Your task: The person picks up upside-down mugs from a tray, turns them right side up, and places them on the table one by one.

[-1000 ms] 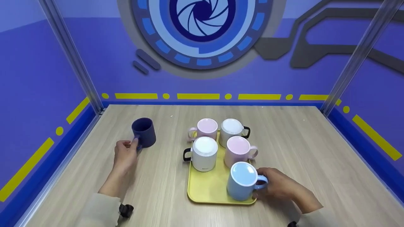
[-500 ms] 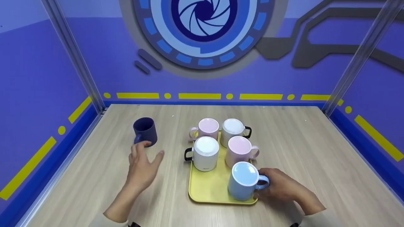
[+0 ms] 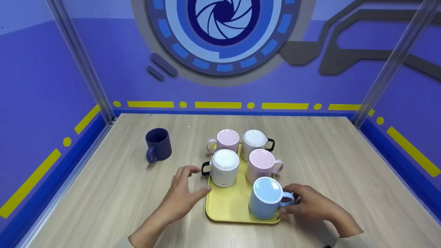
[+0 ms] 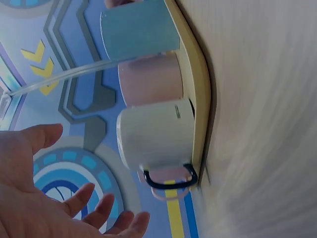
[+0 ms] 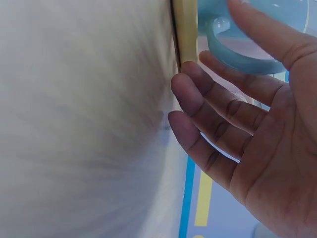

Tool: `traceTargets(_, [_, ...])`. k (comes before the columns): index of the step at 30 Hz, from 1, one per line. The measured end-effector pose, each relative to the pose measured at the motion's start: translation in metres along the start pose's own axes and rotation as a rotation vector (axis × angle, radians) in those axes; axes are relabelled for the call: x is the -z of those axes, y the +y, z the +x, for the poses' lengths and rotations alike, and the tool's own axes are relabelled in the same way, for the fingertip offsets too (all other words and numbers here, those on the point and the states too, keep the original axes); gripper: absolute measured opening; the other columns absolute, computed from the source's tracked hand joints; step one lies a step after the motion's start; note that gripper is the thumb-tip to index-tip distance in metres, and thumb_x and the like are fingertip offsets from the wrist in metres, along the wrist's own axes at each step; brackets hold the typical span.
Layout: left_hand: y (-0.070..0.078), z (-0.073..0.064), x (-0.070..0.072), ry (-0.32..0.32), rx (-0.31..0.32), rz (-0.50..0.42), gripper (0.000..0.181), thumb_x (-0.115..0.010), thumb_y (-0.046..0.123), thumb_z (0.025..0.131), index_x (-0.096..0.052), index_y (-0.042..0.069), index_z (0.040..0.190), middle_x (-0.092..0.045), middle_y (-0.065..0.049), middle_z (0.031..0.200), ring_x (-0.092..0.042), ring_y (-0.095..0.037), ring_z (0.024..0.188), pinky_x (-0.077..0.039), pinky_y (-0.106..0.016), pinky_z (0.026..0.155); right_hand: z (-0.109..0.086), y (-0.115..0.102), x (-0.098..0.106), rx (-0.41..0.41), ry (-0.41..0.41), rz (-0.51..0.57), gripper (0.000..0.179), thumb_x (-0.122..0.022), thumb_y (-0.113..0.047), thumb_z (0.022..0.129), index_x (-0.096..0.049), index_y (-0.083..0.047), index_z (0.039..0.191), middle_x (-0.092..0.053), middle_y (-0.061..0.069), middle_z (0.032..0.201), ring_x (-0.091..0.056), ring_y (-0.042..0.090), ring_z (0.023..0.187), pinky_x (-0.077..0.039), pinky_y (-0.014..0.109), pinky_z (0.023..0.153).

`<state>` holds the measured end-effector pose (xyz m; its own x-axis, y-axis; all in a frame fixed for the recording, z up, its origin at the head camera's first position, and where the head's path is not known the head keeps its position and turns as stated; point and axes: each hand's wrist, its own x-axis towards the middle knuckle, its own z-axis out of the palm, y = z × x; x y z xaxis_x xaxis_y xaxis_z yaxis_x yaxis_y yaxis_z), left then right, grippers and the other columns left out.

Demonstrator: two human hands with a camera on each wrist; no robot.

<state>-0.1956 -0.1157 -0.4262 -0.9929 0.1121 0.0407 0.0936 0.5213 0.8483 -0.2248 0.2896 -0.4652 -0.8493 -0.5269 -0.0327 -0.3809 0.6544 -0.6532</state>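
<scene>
On a yellow tray stand upside-down mugs: two pink mugs, two white mugs with black handles, and a light blue mug at the front right corner. My left hand is at the tray's left edge, thumb and fingers spread, just below the nearer white mug's handle; in the left wrist view its palm and fingers hold nothing. Beside the light blue mug's handle is my right hand. Its fingers are loosely extended near the tray corner, and its thumb overlaps the mug.
A dark blue mug stands upright on the wooden table, left of the tray, its handle toward the front. Blue-purple panels enclose the table at the back and sides.
My left hand has let go of the dark blue mug's handle and moved right and toward the front, to the tray's left edge. My right hand has stayed beside the light blue mug, shifting slightly.
</scene>
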Motion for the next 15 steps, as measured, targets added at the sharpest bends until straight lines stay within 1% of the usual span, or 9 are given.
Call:
traceTargets(5, [0.005,-0.002,-0.016,-0.154,-0.043,0.006,0.062,-0.079,0.047,0.088,-0.051,0.017,0.133,-0.047,-0.008,0.140,-0.041,-0.033,0.140,-0.037,-0.061,0.114,-0.005,-0.001,0.002,0.072,0.028,0.059,0.041,-0.081,-0.036,0.090,-0.070,-0.014,0.123,-0.069,0.004,0.105,-0.061,0.013,0.091,-0.050,0.024,0.075])
traceTargets(8, [0.007,-0.002,-0.025,-0.202,-0.084,0.022,0.065,-0.080,0.049,0.087,-0.050,0.015,0.134,-0.046,-0.008,0.138,-0.042,-0.032,0.138,-0.038,-0.059,0.113,-0.007,-0.002,0.003,0.079,0.042,0.095,0.037,-0.078,-0.033,0.093,-0.070,-0.014,0.124,-0.070,0.004,0.108,-0.062,0.012,0.092,-0.052,0.024,0.076])
traceTargets(11, [0.008,0.000,-0.034,-0.243,-0.114,0.015,0.065,-0.080,0.047,0.087,-0.049,0.015,0.134,-0.047,-0.006,0.135,-0.048,-0.032,0.131,-0.043,-0.054,0.107,-0.008,-0.003,0.003,0.064,0.057,0.119,0.032,-0.075,-0.031,0.095,-0.070,-0.016,0.123,-0.070,0.001,0.109,-0.062,0.008,0.093,-0.052,0.024,0.078])
traceTargets(13, [0.010,0.001,-0.040,-0.278,-0.126,0.002,0.064,-0.080,0.045,0.087,-0.050,0.015,0.134,-0.049,-0.006,0.134,-0.052,-0.032,0.126,-0.048,-0.050,0.101,-0.009,-0.004,0.003,0.054,0.069,0.127,0.028,-0.074,-0.030,0.097,-0.070,-0.017,0.122,-0.070,-0.001,0.110,-0.062,0.007,0.094,-0.053,0.024,0.078])
traceTargets(15, [0.012,0.002,-0.046,-0.317,-0.125,-0.015,0.063,-0.080,0.044,0.088,-0.050,0.016,0.135,-0.050,-0.005,0.136,-0.055,-0.032,0.124,-0.051,-0.046,0.098,-0.009,-0.005,0.004,0.045,0.082,0.134,0.024,-0.072,-0.030,0.098,-0.070,-0.020,0.119,-0.070,-0.003,0.109,-0.063,0.007,0.094,-0.054,0.025,0.078])
